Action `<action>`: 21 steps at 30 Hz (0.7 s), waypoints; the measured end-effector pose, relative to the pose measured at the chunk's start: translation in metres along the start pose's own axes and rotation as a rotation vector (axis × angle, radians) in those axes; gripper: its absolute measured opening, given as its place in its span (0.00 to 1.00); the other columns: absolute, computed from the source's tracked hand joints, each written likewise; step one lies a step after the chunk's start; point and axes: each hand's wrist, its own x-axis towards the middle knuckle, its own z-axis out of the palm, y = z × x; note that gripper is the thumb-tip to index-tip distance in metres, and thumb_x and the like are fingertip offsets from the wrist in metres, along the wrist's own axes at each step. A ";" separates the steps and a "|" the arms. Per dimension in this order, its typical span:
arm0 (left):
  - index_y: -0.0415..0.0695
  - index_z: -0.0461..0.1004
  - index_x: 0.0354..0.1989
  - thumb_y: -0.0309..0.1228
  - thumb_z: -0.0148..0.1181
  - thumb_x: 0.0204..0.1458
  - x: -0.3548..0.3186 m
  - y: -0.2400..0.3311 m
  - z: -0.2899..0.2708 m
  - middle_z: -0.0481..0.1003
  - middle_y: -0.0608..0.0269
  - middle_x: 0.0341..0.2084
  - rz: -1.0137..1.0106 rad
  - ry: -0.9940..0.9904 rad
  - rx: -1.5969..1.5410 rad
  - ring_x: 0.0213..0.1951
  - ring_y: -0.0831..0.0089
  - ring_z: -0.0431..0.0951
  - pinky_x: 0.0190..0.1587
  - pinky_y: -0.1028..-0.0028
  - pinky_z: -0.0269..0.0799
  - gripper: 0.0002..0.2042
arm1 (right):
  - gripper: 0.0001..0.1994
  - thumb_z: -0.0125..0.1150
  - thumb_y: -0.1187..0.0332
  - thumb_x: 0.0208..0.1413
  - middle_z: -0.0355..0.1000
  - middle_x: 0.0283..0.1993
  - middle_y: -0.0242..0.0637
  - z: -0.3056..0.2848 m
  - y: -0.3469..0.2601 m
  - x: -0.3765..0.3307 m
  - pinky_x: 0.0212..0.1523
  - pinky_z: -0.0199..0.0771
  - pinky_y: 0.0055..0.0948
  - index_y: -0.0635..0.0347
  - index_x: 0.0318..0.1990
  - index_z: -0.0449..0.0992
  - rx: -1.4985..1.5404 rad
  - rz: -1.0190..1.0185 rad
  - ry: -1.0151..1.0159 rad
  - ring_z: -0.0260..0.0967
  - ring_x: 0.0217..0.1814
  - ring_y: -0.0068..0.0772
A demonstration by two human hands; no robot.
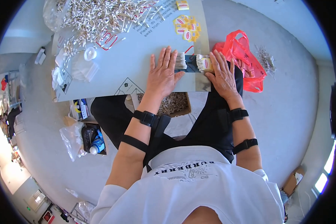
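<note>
My left hand lies with its fingers stretched out, its right side beside a row of cotton swabs. What its palm covers is hidden. At the table's right edge, my right hand is stretched out too, touching a second bundle of cotton swabs with a yellow and white label on it. Both lots lie on a dark strip, which shows between them. Neither hand is closed around anything.
A large heap of loose cotton swabs covers the table's far left. Yellow labels lie at the far right. A red plastic bag sits beyond the right edge. Below the near edge is a cardboard box of swabs.
</note>
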 end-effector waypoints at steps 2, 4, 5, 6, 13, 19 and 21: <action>0.46 0.49 0.72 0.52 0.50 0.59 0.000 0.007 0.002 0.47 0.56 0.73 -0.009 -0.001 -0.005 0.73 0.62 0.44 0.72 0.51 0.34 0.37 | 0.35 0.55 0.53 0.59 0.51 0.74 0.32 -0.002 0.002 -0.002 0.75 0.33 0.52 0.50 0.72 0.51 0.024 -0.048 -0.089 0.45 0.77 0.35; 0.45 0.49 0.72 0.52 0.51 0.58 0.002 0.017 0.004 0.48 0.55 0.72 0.005 0.019 -0.022 0.73 0.61 0.45 0.72 0.50 0.35 0.37 | 0.35 0.56 0.54 0.59 0.52 0.74 0.33 -0.001 0.004 -0.002 0.75 0.34 0.50 0.50 0.72 0.52 0.047 -0.056 -0.090 0.46 0.76 0.36; 0.45 0.49 0.72 0.52 0.51 0.58 0.003 0.023 0.006 0.48 0.55 0.72 0.008 0.018 -0.022 0.73 0.61 0.45 0.72 0.50 0.35 0.37 | 0.34 0.56 0.55 0.59 0.53 0.73 0.34 -0.001 0.004 -0.002 0.75 0.36 0.48 0.50 0.71 0.52 0.070 -0.067 -0.090 0.47 0.76 0.36; 0.45 0.49 0.72 0.51 0.52 0.58 0.004 0.029 0.008 0.48 0.55 0.72 0.015 0.019 -0.039 0.73 0.61 0.45 0.72 0.50 0.35 0.38 | 0.34 0.56 0.55 0.59 0.53 0.73 0.34 -0.001 0.004 -0.002 0.75 0.36 0.48 0.50 0.71 0.52 0.070 -0.063 -0.089 0.47 0.76 0.36; 0.45 0.47 0.72 0.50 0.51 0.59 0.010 0.048 0.013 0.46 0.55 0.73 0.037 -0.015 -0.045 0.74 0.61 0.43 0.72 0.51 0.35 0.38 | 0.33 0.58 0.59 0.58 0.56 0.71 0.36 -0.004 0.004 0.000 0.74 0.42 0.45 0.53 0.70 0.55 0.132 -0.074 -0.083 0.49 0.75 0.39; 0.40 0.46 0.71 0.45 0.51 0.60 0.011 0.059 0.017 0.47 0.51 0.72 0.047 0.030 -0.137 0.73 0.58 0.45 0.72 0.52 0.37 0.36 | 0.30 0.58 0.61 0.59 0.60 0.68 0.42 0.001 0.009 0.000 0.71 0.50 0.40 0.56 0.67 0.60 0.300 -0.075 -0.017 0.52 0.73 0.44; 0.38 0.46 0.71 0.43 0.51 0.61 0.019 0.056 0.021 0.47 0.49 0.72 0.046 0.028 -0.178 0.73 0.57 0.46 0.72 0.53 0.39 0.35 | 0.28 0.57 0.61 0.60 0.61 0.67 0.43 0.007 0.016 0.004 0.70 0.53 0.37 0.58 0.66 0.62 0.322 -0.060 0.028 0.54 0.72 0.43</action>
